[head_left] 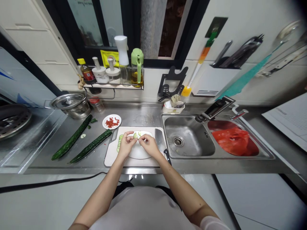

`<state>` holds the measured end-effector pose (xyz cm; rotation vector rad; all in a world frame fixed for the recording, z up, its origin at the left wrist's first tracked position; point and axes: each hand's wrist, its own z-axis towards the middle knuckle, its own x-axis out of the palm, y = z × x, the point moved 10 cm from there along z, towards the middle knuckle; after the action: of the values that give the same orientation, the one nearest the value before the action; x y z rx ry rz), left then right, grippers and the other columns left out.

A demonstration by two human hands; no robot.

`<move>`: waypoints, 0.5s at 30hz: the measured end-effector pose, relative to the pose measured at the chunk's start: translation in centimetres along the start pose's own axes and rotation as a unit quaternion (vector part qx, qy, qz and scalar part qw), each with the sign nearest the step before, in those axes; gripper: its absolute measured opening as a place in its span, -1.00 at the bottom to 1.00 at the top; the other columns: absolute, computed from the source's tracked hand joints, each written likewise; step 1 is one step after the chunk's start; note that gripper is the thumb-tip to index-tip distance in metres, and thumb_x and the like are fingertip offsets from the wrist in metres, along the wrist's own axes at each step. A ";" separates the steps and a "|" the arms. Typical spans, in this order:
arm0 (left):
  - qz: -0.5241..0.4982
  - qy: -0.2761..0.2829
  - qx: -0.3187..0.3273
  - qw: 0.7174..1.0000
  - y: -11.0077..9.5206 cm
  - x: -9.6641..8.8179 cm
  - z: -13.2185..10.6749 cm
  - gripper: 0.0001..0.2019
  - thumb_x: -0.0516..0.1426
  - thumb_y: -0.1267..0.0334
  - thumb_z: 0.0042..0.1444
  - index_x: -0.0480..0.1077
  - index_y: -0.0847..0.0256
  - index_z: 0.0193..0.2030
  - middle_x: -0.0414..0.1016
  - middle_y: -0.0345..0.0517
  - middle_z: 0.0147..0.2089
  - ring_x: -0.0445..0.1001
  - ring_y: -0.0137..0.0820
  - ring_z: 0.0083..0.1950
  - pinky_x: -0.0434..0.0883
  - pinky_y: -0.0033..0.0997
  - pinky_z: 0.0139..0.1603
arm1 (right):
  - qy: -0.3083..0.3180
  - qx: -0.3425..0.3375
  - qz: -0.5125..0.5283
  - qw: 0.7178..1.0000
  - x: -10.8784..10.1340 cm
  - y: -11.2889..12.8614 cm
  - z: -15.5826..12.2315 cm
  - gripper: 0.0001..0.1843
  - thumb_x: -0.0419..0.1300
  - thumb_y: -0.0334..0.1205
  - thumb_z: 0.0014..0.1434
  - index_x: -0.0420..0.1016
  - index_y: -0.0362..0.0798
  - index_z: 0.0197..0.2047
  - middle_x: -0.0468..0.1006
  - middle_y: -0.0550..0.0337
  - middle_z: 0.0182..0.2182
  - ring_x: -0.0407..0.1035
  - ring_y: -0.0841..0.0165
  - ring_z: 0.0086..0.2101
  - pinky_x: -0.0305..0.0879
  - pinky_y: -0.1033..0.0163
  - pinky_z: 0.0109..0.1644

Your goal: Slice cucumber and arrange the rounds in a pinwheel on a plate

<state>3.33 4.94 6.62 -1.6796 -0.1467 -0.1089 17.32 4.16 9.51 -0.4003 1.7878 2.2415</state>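
Note:
Above a white plate (140,154), my left hand (126,143) pinches a thin cucumber slice (135,135) with its fingertips. My right hand (148,144) is closed at the same slice, its thumb and fingers meeting the left fingertips. Another slice (140,133) shows just beyond the fingers, at the plate's far side. The plate stands on a pale cutting board (111,157). A row of overlapping cucumber slices (119,143) lies on the board left of my left hand. Along the board's right side rests a knife (160,140), its black handle toward me.
Two whole cucumbers (74,137) lie left of the board. Behind them are a small dish (104,122) of chopped red pieces, a red-lidded jar (96,104) and a steel pot (76,107). At right is a double sink (192,155) with a red plastic bag (231,140).

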 end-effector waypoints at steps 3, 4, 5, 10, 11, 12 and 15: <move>-0.007 0.003 0.003 1.000 0.2 0.0 0.1 -0.48 0.31 0.12 -0.18 0.31 0.20 -0.05 0.36 -0.35 -0.48 0.32 -0.55 -0.46 0.24 -0.55 -0.36 | 0.003 0.030 0.028 0.999 0.3 -0.9 0.0 -0.85 0.14 -0.18 0.08 0.46 -0.05 -0.43 0.54 0.20 -0.42 0.38 0.37 -0.32 0.22 0.33 -0.31; -0.008 0.003 0.002 1.000 0.4 0.0 0.1 -0.47 0.31 0.12 -0.18 0.32 0.21 -0.04 0.35 -0.35 -0.48 0.31 -0.56 -0.46 0.23 -0.55 -0.36 | 0.004 0.041 0.035 0.999 0.3 -1.2 0.0 -0.85 0.14 -0.18 0.07 0.46 -0.05 -0.44 0.53 0.20 -0.43 0.38 0.38 -0.33 0.22 0.33 -0.32; -0.008 0.003 0.002 1.000 0.5 0.0 0.1 -0.47 0.31 0.13 -0.18 0.33 0.22 -0.04 0.35 -0.35 -0.48 0.30 -0.56 -0.46 0.23 -0.55 -0.36 | 0.006 0.051 0.042 0.998 0.4 -1.5 0.0 -0.85 0.15 -0.17 0.06 0.46 -0.05 -0.44 0.53 0.21 -0.44 0.38 0.38 -0.35 0.22 0.33 -0.32; -0.013 -0.004 0.012 1.000 1.0 -0.1 0.3 -0.49 0.29 0.19 -0.18 0.39 0.26 -0.02 0.31 -0.35 -0.49 0.28 -0.56 -0.46 0.21 -0.54 -0.37 | 0.022 0.083 0.070 0.994 0.9 -2.6 0.0 -0.86 0.16 -0.17 0.03 0.46 -0.05 -0.45 0.53 0.23 -0.46 0.37 0.40 -0.39 0.23 0.32 -0.31; -0.011 -0.005 0.014 1.000 1.0 -0.1 0.3 -0.49 0.29 0.19 -0.18 0.40 0.26 -0.03 0.30 -0.34 -0.49 0.27 -0.56 -0.45 0.21 -0.54 -0.37 | 0.023 0.085 0.073 0.993 1.0 -2.7 0.1 -0.86 0.16 -0.18 0.03 0.46 -0.05 -0.45 0.54 0.23 -0.46 0.37 0.40 -0.39 0.24 0.32 -0.30; -0.009 -0.005 0.015 1.000 1.1 -0.1 0.4 -0.50 0.29 0.20 -0.17 0.40 0.26 -0.03 0.30 -0.34 -0.49 0.27 -0.56 -0.45 0.21 -0.54 -0.37 | 0.022 0.086 0.076 0.993 1.0 -2.8 0.1 -0.87 0.16 -0.18 0.02 0.46 -0.05 -0.45 0.54 0.23 -0.46 0.37 0.41 -0.39 0.24 0.32 -0.30; -0.003 -0.008 0.020 1.000 1.2 -0.2 0.5 -0.53 0.28 0.21 -0.17 0.42 0.26 -0.05 0.28 -0.34 -0.49 0.26 -0.57 -0.45 0.22 -0.54 -0.37 | 0.021 0.086 0.085 0.992 1.0 -3.1 0.2 -0.87 0.16 -0.19 0.01 0.46 -0.05 -0.46 0.53 0.24 -0.46 0.37 0.41 -0.40 0.25 0.32 -0.28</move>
<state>3.35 5.26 5.37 -1.6410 -0.1644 -0.0974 17.44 5.03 6.35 -0.2702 2.0904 2.1765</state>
